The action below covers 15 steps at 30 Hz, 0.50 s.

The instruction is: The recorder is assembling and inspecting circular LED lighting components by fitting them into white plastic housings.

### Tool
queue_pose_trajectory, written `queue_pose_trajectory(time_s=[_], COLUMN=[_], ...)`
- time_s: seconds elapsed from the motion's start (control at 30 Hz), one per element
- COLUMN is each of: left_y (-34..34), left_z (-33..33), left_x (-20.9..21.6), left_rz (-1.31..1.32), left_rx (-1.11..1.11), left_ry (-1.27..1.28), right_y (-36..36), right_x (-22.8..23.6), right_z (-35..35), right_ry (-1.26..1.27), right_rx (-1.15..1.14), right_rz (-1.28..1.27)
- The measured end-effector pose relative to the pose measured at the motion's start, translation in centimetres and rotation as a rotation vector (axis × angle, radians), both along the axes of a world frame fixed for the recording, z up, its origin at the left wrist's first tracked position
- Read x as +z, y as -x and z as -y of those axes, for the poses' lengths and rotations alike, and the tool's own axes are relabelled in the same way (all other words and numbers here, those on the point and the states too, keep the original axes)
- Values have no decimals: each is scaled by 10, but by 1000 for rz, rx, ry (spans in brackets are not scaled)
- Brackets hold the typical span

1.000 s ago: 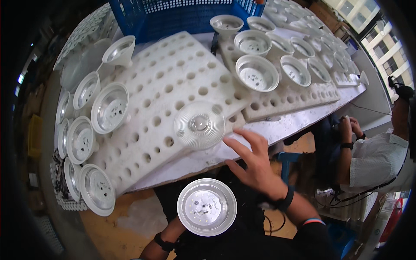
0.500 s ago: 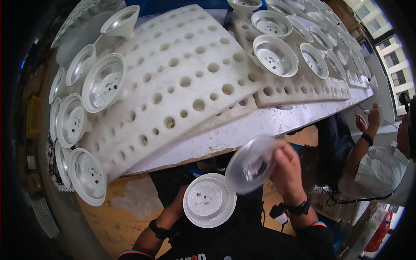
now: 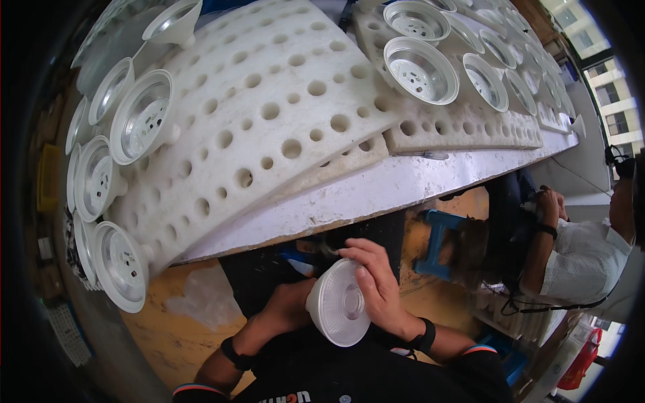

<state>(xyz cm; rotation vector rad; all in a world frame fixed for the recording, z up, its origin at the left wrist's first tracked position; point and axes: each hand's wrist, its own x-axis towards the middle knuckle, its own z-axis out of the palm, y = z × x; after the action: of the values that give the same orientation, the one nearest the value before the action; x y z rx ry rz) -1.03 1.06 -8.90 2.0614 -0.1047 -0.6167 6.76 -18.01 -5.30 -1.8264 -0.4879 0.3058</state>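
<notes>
In front of my chest, my left hand (image 3: pixel 289 305) grips a white lamp cup (image 3: pixel 312 305) from its left and back side. A clear, ribbed round lens cover (image 3: pixel 336 319) with a ring at its centre now lies over the cup's mouth. The cup is tilted, its lens side turned to the right. My right hand (image 3: pixel 381 292) is curled over the lens cover's right edge, thumb and fingers against the rim. The cup's narrow end and most of my left fingers are hidden.
A white foam board (image 3: pixel 282 111) with rows of holes lies on the white table (image 3: pixel 336 195). Open lamp cups (image 3: pixel 142 117) stand along its left side, and more cups (image 3: pixel 422 70) fill a second board (image 3: pixel 463 127). At the right sits another person (image 3: pixel 571 255) near a blue stool (image 3: pixel 437 245).
My right hand has brought the lens cover left and down onto the lamp cup, hiding its circuit board. The cup has tilted. The other person's hands have lowered.
</notes>
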Motion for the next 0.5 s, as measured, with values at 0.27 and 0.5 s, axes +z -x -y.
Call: queue_pose_trajectory(time_s=[0.27, 0.5], left_y=[4, -8], left_z=[4, 1], left_x=[4, 25], left_rz=[95, -212], left_rx=[157, -49], left_ry=[44, 147], right_y=[-10, -21], right_x=[-4, 17], right_z=[11, 19], right_ry=[-70, -41], right_rx=[442, 647], right_rz=[192, 279])
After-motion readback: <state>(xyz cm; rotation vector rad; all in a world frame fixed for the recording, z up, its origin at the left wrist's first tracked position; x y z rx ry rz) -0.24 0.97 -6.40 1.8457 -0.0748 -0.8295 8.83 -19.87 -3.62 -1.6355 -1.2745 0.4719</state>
